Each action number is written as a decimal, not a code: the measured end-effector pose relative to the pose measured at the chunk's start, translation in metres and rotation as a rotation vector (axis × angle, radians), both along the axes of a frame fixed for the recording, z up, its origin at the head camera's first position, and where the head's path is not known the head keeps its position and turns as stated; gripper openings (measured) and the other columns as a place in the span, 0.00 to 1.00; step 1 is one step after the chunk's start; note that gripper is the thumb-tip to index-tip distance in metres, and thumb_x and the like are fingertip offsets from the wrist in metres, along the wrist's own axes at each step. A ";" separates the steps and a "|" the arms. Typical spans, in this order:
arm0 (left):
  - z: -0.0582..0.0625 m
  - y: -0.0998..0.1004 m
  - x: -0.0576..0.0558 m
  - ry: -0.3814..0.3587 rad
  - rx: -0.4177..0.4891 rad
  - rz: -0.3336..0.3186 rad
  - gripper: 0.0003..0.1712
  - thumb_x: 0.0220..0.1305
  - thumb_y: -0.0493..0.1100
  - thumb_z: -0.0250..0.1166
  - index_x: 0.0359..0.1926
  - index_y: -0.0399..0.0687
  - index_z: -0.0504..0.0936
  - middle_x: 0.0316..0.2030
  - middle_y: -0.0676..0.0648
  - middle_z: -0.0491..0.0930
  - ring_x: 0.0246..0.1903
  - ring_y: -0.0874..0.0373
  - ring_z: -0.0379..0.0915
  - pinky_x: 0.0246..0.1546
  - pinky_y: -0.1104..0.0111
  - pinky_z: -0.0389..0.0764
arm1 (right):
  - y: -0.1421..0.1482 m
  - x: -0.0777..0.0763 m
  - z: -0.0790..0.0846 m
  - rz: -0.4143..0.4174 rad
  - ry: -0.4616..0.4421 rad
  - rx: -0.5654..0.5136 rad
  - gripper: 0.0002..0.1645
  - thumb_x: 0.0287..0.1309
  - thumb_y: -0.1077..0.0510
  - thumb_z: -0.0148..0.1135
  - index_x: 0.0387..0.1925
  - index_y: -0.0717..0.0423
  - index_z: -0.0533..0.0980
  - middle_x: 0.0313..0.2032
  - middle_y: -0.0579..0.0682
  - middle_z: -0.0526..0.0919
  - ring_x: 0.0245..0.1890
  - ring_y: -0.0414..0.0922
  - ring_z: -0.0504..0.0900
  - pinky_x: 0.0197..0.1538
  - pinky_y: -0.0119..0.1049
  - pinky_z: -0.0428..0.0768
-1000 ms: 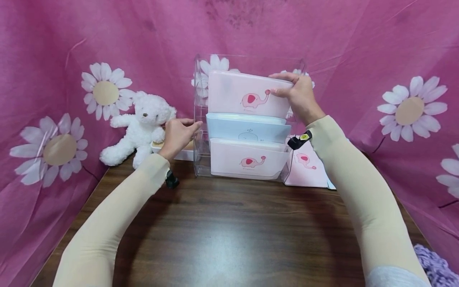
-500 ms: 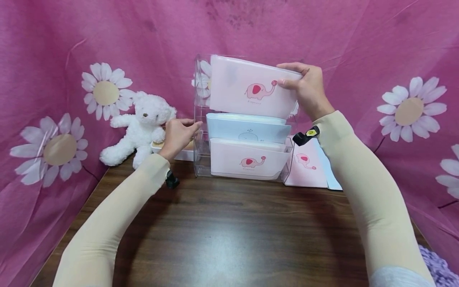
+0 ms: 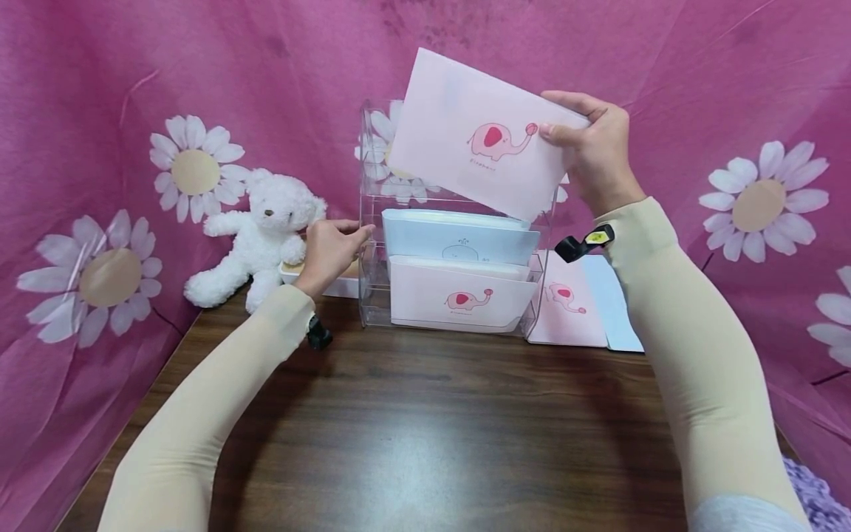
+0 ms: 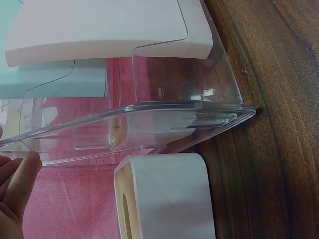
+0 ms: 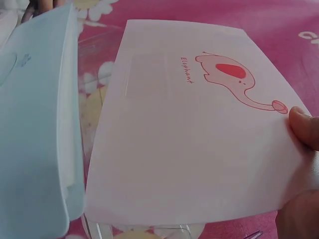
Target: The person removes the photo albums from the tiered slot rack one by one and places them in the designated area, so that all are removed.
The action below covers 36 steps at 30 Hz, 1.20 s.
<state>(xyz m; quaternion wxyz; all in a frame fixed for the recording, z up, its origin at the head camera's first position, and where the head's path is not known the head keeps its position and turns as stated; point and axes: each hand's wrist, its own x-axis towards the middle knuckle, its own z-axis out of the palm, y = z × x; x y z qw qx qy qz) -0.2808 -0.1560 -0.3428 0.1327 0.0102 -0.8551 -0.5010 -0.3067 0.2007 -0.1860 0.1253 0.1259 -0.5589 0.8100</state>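
My right hand (image 3: 601,144) pinches a pink notebook (image 3: 465,125) by its right edge, thumb on the cover beside an elephant drawing. The notebook is tilted, its left end higher, in front of the top of a clear plastic rack (image 3: 367,177). The thumb (image 5: 305,127) shows at the corner in the right wrist view. My left hand (image 3: 331,250) pinches the rack's left side panel between thumb and fingers. Lower in the rack stand a blue notebook (image 3: 432,233) with a whale drawing and, below it, another pink elephant notebook (image 3: 425,299).
Right of the rack, a pink notebook (image 3: 565,318) and a blue one (image 3: 608,295) lean on the brown wooden table (image 3: 399,428). A white teddy bear (image 3: 266,214) and a white box (image 4: 167,199) stand at the left. A pink daisy-print cloth (image 3: 651,89) hangs behind.
My right hand has lifted the pink notebook up and rightward out of the rack's top tier, tilting it more. The left hand has kept its place on the rack.
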 end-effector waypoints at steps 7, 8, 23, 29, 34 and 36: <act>-0.002 0.000 -0.001 0.005 -0.003 -0.001 0.22 0.64 0.56 0.71 0.49 0.45 0.90 0.39 0.43 0.91 0.25 0.61 0.85 0.24 0.73 0.83 | 0.000 0.006 0.000 0.031 -0.026 -0.067 0.29 0.39 0.81 0.74 0.49 0.69 0.84 0.36 0.59 0.90 0.33 0.51 0.90 0.38 0.38 0.89; -0.002 0.000 -0.001 0.007 -0.004 0.000 0.22 0.64 0.56 0.71 0.49 0.45 0.90 0.39 0.43 0.91 0.25 0.61 0.85 0.24 0.73 0.83 | 0.000 0.008 0.000 0.035 -0.040 -0.070 0.29 0.40 0.80 0.75 0.49 0.68 0.84 0.37 0.59 0.90 0.33 0.51 0.90 0.38 0.38 0.89; -0.004 0.002 -0.002 0.020 -0.004 -0.003 0.22 0.63 0.56 0.71 0.48 0.45 0.90 0.38 0.43 0.91 0.25 0.61 0.85 0.23 0.74 0.82 | -0.003 0.032 -0.029 0.087 -0.141 -0.108 0.26 0.48 0.78 0.70 0.52 0.65 0.83 0.41 0.57 0.90 0.36 0.50 0.90 0.38 0.42 0.89; -0.004 0.002 -0.002 0.032 -0.008 -0.011 0.22 0.63 0.57 0.71 0.48 0.45 0.90 0.36 0.43 0.91 0.25 0.61 0.85 0.23 0.74 0.81 | -0.004 0.039 -0.045 0.092 -0.148 -0.076 0.23 0.49 0.77 0.70 0.50 0.63 0.85 0.41 0.55 0.89 0.35 0.47 0.91 0.39 0.42 0.89; -0.005 0.002 -0.003 0.036 -0.020 -0.001 0.21 0.63 0.56 0.71 0.48 0.45 0.90 0.37 0.43 0.91 0.23 0.64 0.83 0.23 0.74 0.81 | -0.007 0.041 -0.057 0.131 -0.161 -0.048 0.22 0.52 0.77 0.68 0.49 0.62 0.85 0.43 0.52 0.89 0.37 0.46 0.91 0.40 0.41 0.89; -0.005 0.003 -0.004 0.036 -0.031 0.003 0.21 0.63 0.55 0.71 0.48 0.45 0.90 0.38 0.42 0.91 0.24 0.63 0.84 0.24 0.74 0.82 | -0.008 0.042 -0.062 0.148 -0.166 -0.039 0.22 0.54 0.77 0.66 0.49 0.61 0.85 0.46 0.51 0.88 0.37 0.46 0.91 0.41 0.41 0.89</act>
